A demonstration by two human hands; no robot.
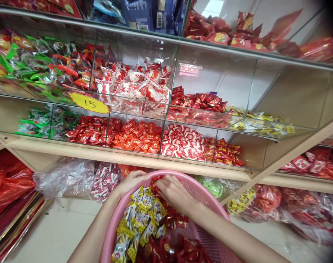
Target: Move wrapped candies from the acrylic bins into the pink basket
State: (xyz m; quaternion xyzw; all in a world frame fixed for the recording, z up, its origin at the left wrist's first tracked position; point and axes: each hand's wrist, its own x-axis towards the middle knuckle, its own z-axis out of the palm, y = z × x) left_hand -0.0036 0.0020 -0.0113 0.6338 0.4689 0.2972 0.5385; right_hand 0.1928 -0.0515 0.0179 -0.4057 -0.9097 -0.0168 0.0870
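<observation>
A pink plastic basket (210,197) sits low in the middle, filled with yellow-and-white wrapped candies (144,215) and red wrapped candies (174,219). My left hand (130,182) curls over the basket's far rim at the left. My right hand (174,191) reaches inside near the far rim, its fingers pressed down and closed among red wrappers (157,180). What those fingers pinch I cannot make out.
Clear-fronted shelf bins (210,120) hold red, white, green and yellow candies. A yellow oval tag marked 15 (89,103) hangs on the upper row. Clear bags of candy (106,179) lie on the floor under the wooden shelf (155,160). Red bags (7,179) pile at left.
</observation>
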